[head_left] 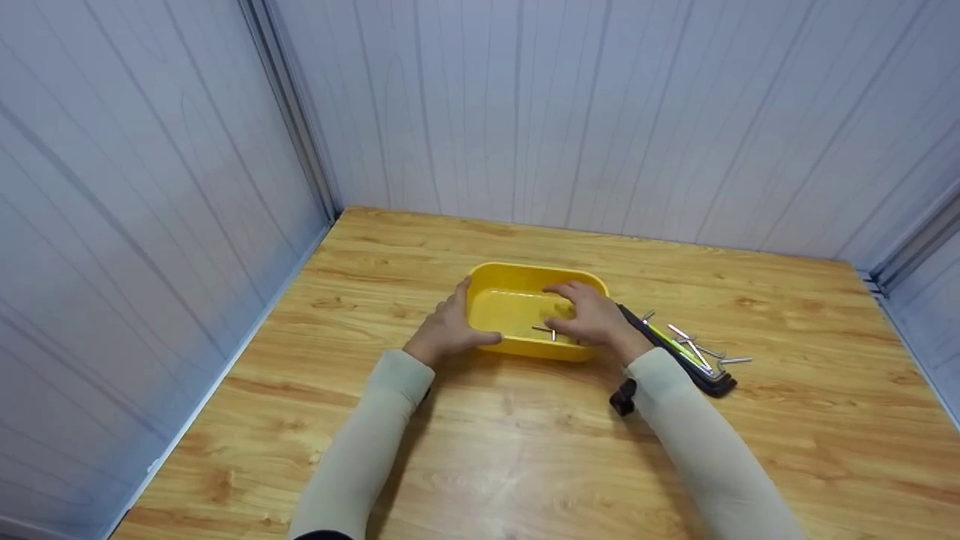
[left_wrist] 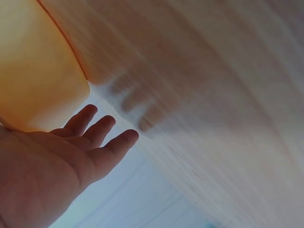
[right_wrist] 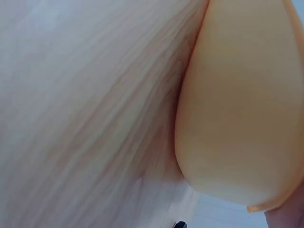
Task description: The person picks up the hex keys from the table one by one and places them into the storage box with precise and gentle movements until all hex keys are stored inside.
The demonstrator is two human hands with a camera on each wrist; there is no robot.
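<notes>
A yellow plastic bin (head_left: pixel 540 349) stands on the wooden table. My left hand (head_left: pixel 450 326) is at its left end, the thumb along the near rim and the other fingers outside the left wall. In the left wrist view, three fairly straight fingers (left_wrist: pixel 111 149) spread beside that wall. My right hand (head_left: pixel 592 319) reaches over the right end into the bin, thumb and index finger apart with nothing between them. Small slim metal pieces (head_left: pixel 553 334) lie in the bin below its fingertips. The right wrist view shows mostly the bin's outer wall (right_wrist: pixel 237 104).
Right of the bin lies a long black tool or holder (head_left: pixel 712 384) with a bright green strip and bent ends, like a hex key set. Several loose silver metal pieces (head_left: pixel 697 349) lie around it. Pale panel walls (head_left: pixel 480 112) stand behind and beside the table (head_left: pixel 510 450).
</notes>
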